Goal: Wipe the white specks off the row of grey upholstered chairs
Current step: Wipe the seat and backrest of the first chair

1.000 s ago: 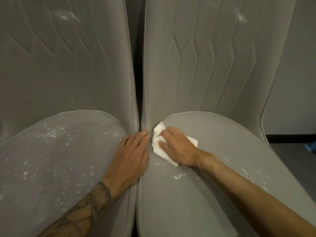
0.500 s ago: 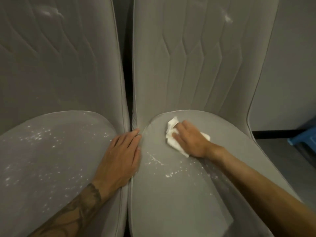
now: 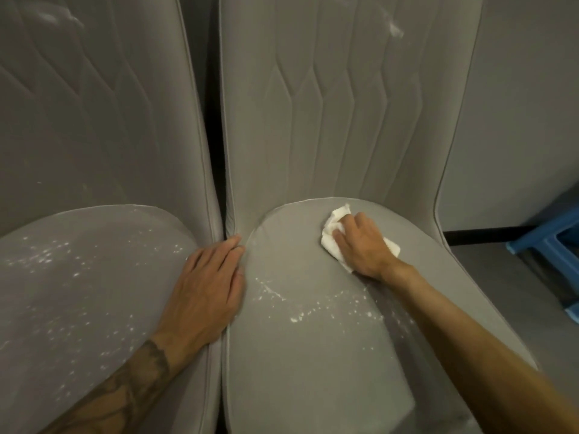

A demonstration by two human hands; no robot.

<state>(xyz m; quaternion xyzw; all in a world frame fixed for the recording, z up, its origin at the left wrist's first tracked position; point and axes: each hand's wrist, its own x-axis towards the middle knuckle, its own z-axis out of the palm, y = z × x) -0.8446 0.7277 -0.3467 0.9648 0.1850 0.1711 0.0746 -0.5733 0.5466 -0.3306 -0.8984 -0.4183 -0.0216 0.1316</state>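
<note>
Fingers (image 3: 343, 238), right hand (image 3: 363, 249), grip crumpled white wipe (image 3: 336, 214), perhaps tissue, on speckled seat (image 3: 313, 371).

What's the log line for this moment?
right hand: grips white cloth on right seat, rear | left hand: flat on left seat edge | white specks: band across right seat, many on left seat

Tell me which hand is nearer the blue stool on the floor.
Right. The right hand grips a white cloth on the right seat, toward the blue stool; the left hand rests flat on the left seat's inner edge, farther away.
</note>
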